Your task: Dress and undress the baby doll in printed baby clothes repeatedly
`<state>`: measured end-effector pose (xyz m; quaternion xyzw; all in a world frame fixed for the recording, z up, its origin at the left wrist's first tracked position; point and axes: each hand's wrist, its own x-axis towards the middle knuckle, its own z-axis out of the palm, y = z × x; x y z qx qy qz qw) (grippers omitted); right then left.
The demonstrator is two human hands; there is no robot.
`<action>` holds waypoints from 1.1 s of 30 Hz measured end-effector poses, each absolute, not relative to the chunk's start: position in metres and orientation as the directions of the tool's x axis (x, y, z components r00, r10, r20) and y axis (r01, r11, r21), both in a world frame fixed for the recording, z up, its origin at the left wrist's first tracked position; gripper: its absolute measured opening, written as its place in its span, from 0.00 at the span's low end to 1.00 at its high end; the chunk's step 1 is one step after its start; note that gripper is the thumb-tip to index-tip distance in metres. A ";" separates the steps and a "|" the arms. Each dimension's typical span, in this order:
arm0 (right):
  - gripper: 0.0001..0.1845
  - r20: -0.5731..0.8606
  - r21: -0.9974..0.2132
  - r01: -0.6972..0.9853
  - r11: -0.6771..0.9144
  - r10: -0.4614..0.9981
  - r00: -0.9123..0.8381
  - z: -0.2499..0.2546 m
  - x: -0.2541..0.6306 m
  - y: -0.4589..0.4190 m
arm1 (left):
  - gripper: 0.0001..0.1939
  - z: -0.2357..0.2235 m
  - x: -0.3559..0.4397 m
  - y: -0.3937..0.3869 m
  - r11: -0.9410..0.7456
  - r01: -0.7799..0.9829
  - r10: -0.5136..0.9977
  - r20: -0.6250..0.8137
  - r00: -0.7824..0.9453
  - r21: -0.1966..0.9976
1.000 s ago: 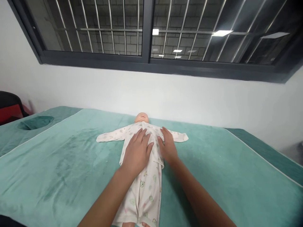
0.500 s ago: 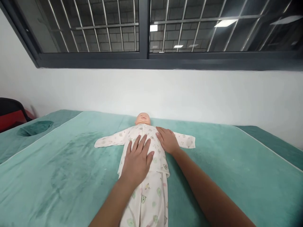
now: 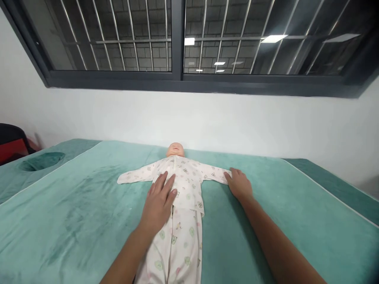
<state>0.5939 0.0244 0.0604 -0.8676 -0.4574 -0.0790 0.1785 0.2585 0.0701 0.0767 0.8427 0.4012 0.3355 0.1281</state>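
A baby doll (image 3: 175,149) lies on its back on a teal towel-covered bed (image 3: 89,205), head towards the wall. It wears a white printed sleepsuit (image 3: 183,221) with both sleeves spread sideways. My left hand (image 3: 158,201) lies flat and open on the suit's left side at waist height. Resting flat with its fingers stretched out, my right hand (image 3: 239,184) covers the end of the suit's right sleeve.
A white wall with a dark-framed barred window (image 3: 177,39) stands close behind the bed. A round face hole (image 3: 41,161) shows in the darker green cover at the far left. A black and red object (image 3: 12,142) sits at the left edge.
My right hand has slid from the doll's chest out along the right sleeve to its end. My left hand has shifted slightly left and down on the suit.
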 end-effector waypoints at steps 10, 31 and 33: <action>0.13 0.256 -0.442 0.746 -0.497 0.728 0.636 0.056 0.622 0.040 | 0.22 0.056 0.232 0.065 -0.435 0.339 0.895 0.358 0.266 0.834; 0.15 0.378 -0.799 0.579 -0.164 0.611 0.695 0.040 0.649 0.064 | 0.18 0.060 0.235 0.061 -0.204 0.255 0.977 0.183 0.105 0.945; 0.15 0.405 -0.748 0.638 -0.184 0.635 0.658 0.043 0.643 0.063 | 0.18 0.059 0.234 0.062 -0.211 0.248 0.976 0.190 0.107 0.945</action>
